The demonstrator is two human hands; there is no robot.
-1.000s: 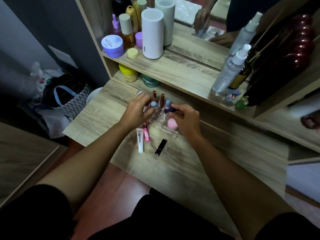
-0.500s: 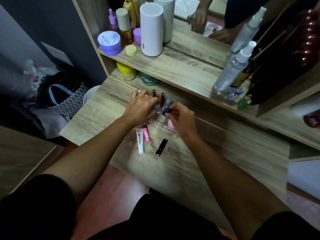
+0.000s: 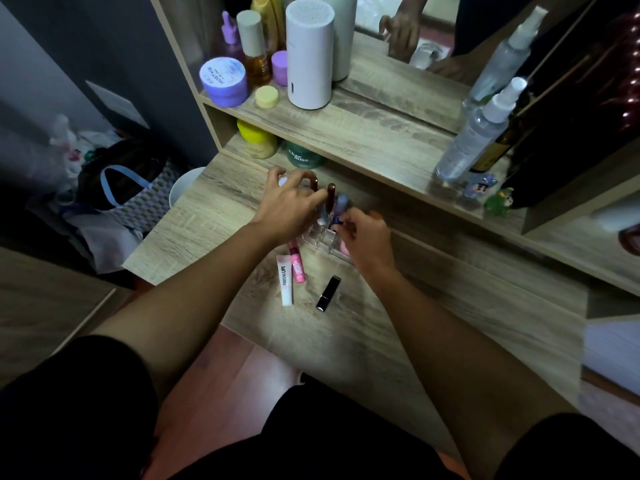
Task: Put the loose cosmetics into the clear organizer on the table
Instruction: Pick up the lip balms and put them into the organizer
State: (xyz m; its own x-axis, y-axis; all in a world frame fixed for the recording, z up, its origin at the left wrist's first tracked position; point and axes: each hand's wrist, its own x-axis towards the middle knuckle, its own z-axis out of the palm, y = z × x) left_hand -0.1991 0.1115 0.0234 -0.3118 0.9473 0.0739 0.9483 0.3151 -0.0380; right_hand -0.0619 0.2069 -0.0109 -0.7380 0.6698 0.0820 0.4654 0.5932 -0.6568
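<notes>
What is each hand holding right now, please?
Left hand: fingers curled over the clear organizer; what it grips cannot be told.
Right hand: closed, pinching a small dark blue item at the organizer.

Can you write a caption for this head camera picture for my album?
Both hands, left hand and right hand, work at the clear organizer while three cosmetics lie loose on the table.

The left hand [image 3: 291, 209] and right hand [image 3: 363, 237] cover most of the organizer [image 3: 323, 237], so its compartments cannot be counted. A small dark item [image 3: 337, 221] at the right fingertips is blurred and cannot be identified. The pink tube [image 3: 297, 263] runs under the left wrist.
</notes>
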